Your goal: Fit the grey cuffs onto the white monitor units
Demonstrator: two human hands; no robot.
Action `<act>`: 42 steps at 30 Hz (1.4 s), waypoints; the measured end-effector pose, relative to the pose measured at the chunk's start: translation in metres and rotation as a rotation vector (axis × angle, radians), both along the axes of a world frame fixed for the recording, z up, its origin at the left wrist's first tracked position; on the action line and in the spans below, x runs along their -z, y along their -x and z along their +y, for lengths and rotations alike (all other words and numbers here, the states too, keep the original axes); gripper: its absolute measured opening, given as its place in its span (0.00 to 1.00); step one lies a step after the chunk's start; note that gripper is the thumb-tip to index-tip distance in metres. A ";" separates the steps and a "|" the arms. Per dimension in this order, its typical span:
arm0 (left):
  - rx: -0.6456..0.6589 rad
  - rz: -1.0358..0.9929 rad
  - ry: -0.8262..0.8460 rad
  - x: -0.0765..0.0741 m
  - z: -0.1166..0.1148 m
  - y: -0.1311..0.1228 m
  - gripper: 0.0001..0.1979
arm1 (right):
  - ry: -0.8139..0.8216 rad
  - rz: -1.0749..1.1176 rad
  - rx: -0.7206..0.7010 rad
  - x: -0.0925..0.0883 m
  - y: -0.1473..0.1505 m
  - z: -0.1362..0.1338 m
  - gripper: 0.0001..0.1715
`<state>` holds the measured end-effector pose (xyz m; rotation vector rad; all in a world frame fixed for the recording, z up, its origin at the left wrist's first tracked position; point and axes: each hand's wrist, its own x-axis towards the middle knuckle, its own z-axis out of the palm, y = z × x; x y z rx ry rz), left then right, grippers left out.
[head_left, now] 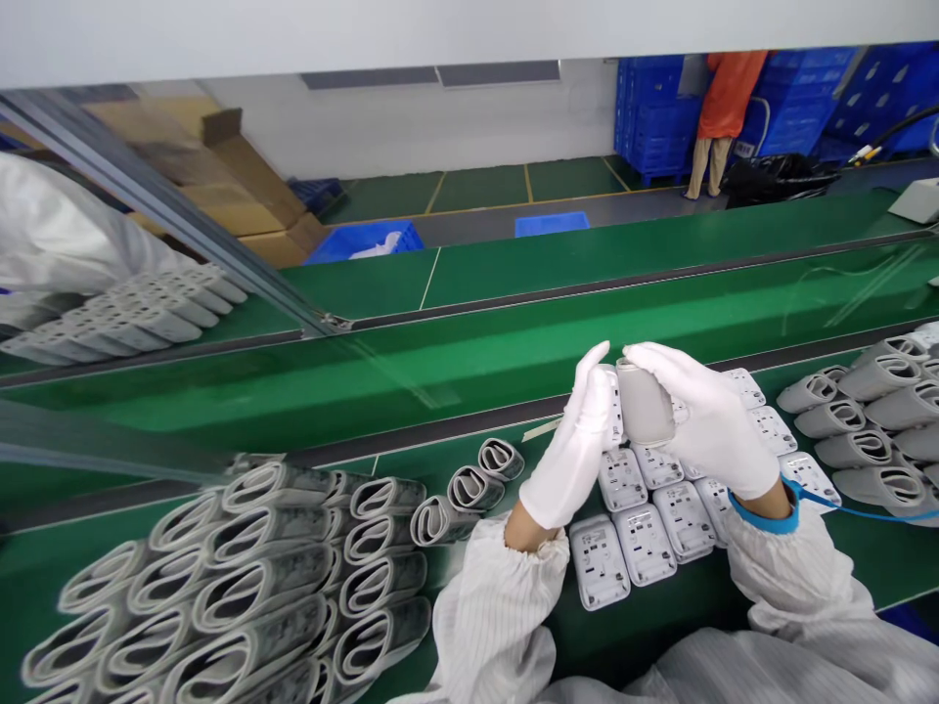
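Observation:
Both hands wear white gloves and meet above the bench. My left hand (pixel 576 440) holds a white plastic housing (pixel 611 403) upright, its fingers closed along the outer side. My right hand (pixel 708 420) is wrapped round a grey fabric-like sleeve (pixel 646 403), which stands right beside that housing; whether the two touch is hard to tell. A blue wrist band (pixel 767 518) with a cord circles my right wrist. Below the hands, several white housings (pixel 646 545) lie in rows with small slots and dark marks on their faces.
Grey rolled sleeves (pixel 256 577) are stacked on the left, a few (pixel 469 489) lie nearer, and more (pixel 872 420) stand at the right. A clear panel (pixel 455 362) rises behind the green bench. Beyond are blue crates (pixel 660 117) and a person in orange (pixel 730 98).

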<state>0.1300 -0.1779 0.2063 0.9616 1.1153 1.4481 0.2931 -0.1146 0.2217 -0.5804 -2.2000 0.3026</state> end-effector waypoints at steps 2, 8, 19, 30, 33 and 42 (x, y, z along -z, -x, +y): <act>0.042 0.028 -0.012 -0.002 -0.001 -0.002 0.40 | -0.016 -0.011 0.000 -0.002 -0.002 -0.001 0.26; 0.014 0.259 -0.159 0.007 -0.002 -0.024 0.57 | 0.095 0.132 -0.072 -0.002 -0.023 -0.001 0.33; 0.035 0.898 0.271 0.025 -0.007 -0.076 0.36 | 0.630 0.165 0.221 0.034 -0.080 -0.031 0.38; 0.099 0.852 0.409 0.025 -0.007 -0.090 0.25 | 0.741 0.085 0.364 0.031 -0.095 -0.070 0.21; 0.027 0.731 0.295 0.024 -0.004 -0.081 0.26 | 0.689 0.128 0.338 0.030 -0.088 -0.080 0.26; 0.107 0.454 -0.078 0.012 -0.026 -0.066 0.32 | 0.666 0.368 0.219 0.045 -0.097 -0.086 0.23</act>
